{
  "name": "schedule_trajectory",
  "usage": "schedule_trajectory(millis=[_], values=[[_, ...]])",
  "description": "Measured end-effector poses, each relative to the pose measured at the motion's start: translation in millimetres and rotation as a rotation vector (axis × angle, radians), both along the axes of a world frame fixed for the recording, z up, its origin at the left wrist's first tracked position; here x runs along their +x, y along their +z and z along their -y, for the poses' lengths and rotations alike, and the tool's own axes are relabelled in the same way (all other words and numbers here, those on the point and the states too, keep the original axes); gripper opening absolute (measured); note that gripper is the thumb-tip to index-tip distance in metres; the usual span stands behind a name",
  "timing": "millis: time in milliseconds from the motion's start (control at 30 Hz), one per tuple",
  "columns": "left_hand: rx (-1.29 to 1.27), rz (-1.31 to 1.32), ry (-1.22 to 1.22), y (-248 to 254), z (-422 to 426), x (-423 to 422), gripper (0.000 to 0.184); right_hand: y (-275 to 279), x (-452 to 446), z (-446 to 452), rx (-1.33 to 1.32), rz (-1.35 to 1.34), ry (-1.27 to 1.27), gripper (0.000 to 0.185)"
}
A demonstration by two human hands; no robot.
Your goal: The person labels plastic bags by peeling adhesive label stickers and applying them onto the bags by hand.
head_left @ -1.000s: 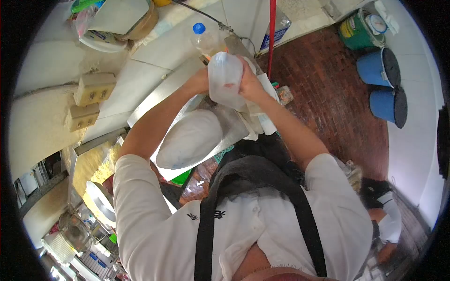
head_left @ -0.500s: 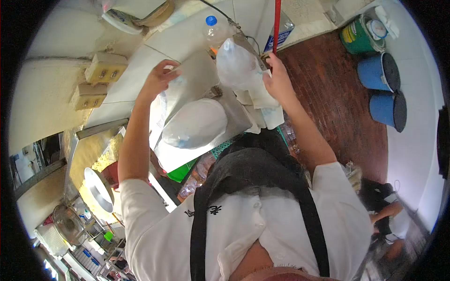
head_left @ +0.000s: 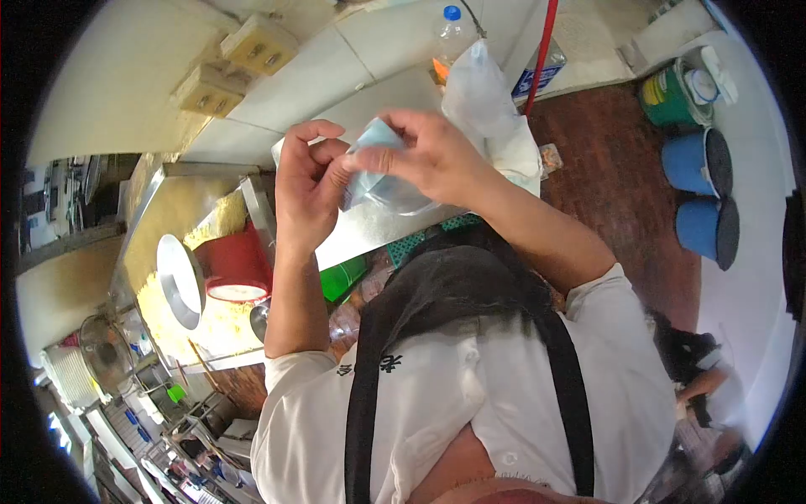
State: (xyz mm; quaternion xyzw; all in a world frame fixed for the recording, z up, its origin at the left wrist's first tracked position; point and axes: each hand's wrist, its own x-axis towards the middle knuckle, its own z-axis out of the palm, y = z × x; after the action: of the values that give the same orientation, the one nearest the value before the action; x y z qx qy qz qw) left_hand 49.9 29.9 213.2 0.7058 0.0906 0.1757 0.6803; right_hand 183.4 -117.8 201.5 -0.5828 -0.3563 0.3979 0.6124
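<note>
Between my two hands, above the metal counter [head_left: 336, 244], is a clear plastic bag [head_left: 395, 197] with a light-blue patch near its top. My right hand [head_left: 428, 155] is closed on the bag's upper part, thumb and fingers pinching it. Curled close beside it, my left hand [head_left: 309, 181] has its thumb and fingertips at the bag's left edge. Part of the bag is hidden behind my fingers. A second, whitish plastic bag [head_left: 480, 97] stands full beyond my right hand, on pale sheets [head_left: 516, 155].
A blue-capped bottle [head_left: 453, 38] and a red pole [head_left: 541, 55] are at the back. On the left, a red bucket [head_left: 239, 260] and metal bowl [head_left: 180, 281] sit among yellow noodle-like strands [head_left: 151, 323]. Blue buckets [head_left: 690, 164] line the right wall; a person [head_left: 701, 378] is lower right.
My hands have come together from either side of the counter. They now hold a plastic bag between them. The view has shifted, so the counter and wall sit differently.
</note>
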Motion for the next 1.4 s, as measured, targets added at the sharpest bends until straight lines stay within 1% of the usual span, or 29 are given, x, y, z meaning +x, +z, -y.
schedule_trajectory(millis=[67, 100, 167, 200, 233, 300, 333, 367, 400, 433, 467, 533, 567, 667, 767, 833, 967, 1067, 1167, 1200, 1267, 1333, 1367, 1400], values=[[-0.141, 0.006, -0.074, 4, -5, -16, 0.043, 5, -3, -2, -0.079, 0.095, -0.106, 0.034], [-0.086, -0.080, -0.017, -2, -9, -23, 0.036, 1, -1, -5, -0.109, 0.068, -0.116, 0.032], [-0.065, -0.240, 0.030, -7, -15, -35, 0.028, -18, -2, -13, 0.033, 0.142, -0.251, 0.030], [-0.055, -0.319, 0.052, -7, -16, -40, 0.024, -18, -4, -15, 0.105, 0.179, -0.319, 0.029], [-0.059, -0.332, 0.106, -4, -14, -41, 0.017, -16, -9, -15, 0.168, 0.395, -0.460, 0.027], [-0.114, -0.317, 0.250, -5, -11, -42, 0.018, -4, -23, -14, 0.300, 0.830, -0.728, 0.025], [-0.142, -0.310, 0.323, -5, -12, -42, 0.019, -1, -33, -11, 0.308, 0.915, -0.632, 0.027], [-0.198, -0.297, 0.313, -9, -14, -44, 0.021, 2, -45, -7, 0.313, 1.000, -0.538, 0.028], [-0.263, -0.226, 0.289, -13, -14, -45, 0.021, 4, -54, -3, 0.315, 1.084, -0.446, 0.030], [-0.328, -0.157, 0.261, -17, -12, -46, 0.021, 6, -62, -3, 0.260, 1.112, -0.357, 0.034], [-0.392, -0.088, 0.233, -19, -9, -46, 0.021, 2, -64, -5, 0.248, 1.128, -0.373, 0.034], [-0.314, -0.119, 0.188, -4, 7, -46, 0.021, -13, -60, -12, 0.231, 1.162, -0.397, 0.034], [-0.276, -0.136, 0.170, 1, 12, -46, 0.021, -16, -55, -13, 0.227, 1.167, -0.436, 0.029], [-0.148, -0.159, 0.124, -7, 7, -52, 0.023, -11, -47, -9, 0.235, 1.157, -0.415, 0.026], [0.012, -0.207, 0.201, -21, 0, -53, 0.024, -10, -52, -10, 0.253, 1.168, -0.406, 0.021], [0.135, -0.240, 0.250, -14, 6, -53, 0.022, -15, -49, -12, 0.267, 1.082, -0.406, 0.014], [0.455, -0.354, 0.307, -3, 12, -55, 0.021, -14, -46, -10, 0.246, 0.992, -0.357, 0.011], [0.190, -0.204, 0.289, -4, 17, -51, 0.022, -17, -38, -9, 0.244, 0.931, -0.334, 0.008], [0.006, -0.149, 0.259, -11, 3, -56, 0.025, -18, -31, 0, 0.267, 0.696, -0.379, 0.011], [0.081, -0.160, 0.289, -14, -8, -57, 0.019, -21, -27, 7, 0.235, 0.618, -0.428, 0.010], [0.805, -0.391, 0.347, -23, -55, -62, 0.017, -32, -16, 25, 0.162, 0.462, -0.525, 0.010], [0.969, -0.533, 0.547, -43, -85, -59, 0.017, -50, -8, 46, 0.132, 0.587, -0.668, 0.007], [0.953, -0.543, 0.504, -51, -91, -60, 0.025, -59, -5, 52, 0.122, 0.653, -0.745, 0.006], [0.913, -0.394, 0.450, -48, -78, -52, 0.028, -68, -5, 57, 0.135, 0.689, -0.751, 0.007]])
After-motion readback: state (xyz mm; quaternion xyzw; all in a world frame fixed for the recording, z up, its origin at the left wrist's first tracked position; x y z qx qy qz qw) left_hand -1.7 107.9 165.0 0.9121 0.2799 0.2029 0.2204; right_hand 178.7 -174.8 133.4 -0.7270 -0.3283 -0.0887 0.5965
